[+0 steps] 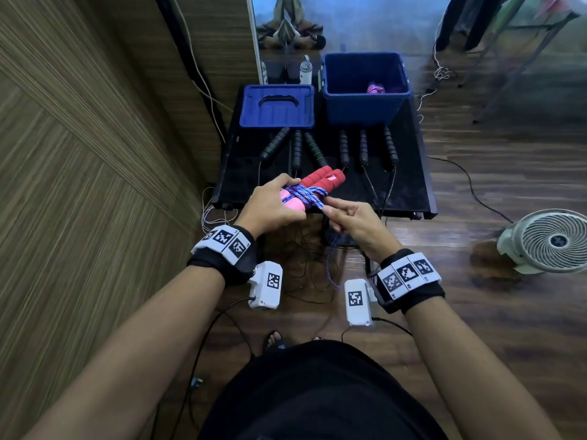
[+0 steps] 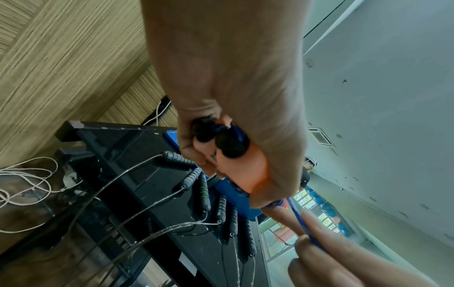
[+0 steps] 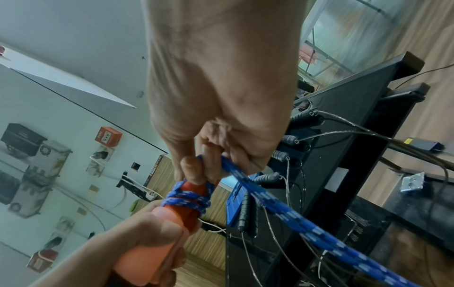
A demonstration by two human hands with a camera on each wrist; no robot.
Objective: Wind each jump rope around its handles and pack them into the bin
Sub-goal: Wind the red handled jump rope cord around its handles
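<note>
Hands above table [image 1: 409,185] front edge: L grip [image 1: 270,206] clamps red handles [image 1: 320,182], R grip [image 1: 355,222] pinches blue rope [image 1: 305,196], prob. taut.

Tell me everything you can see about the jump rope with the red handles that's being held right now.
The red-handled jump rope has two foam-looking handles held side by side, red toward the far end and paler pink under the grip. A blue cord flecked with white is wound several turns around their middle. The left hand grips the handles above the black table's near edge; the right hand pinches the cord, and the loose remainder hangs toward the floor.
</note>
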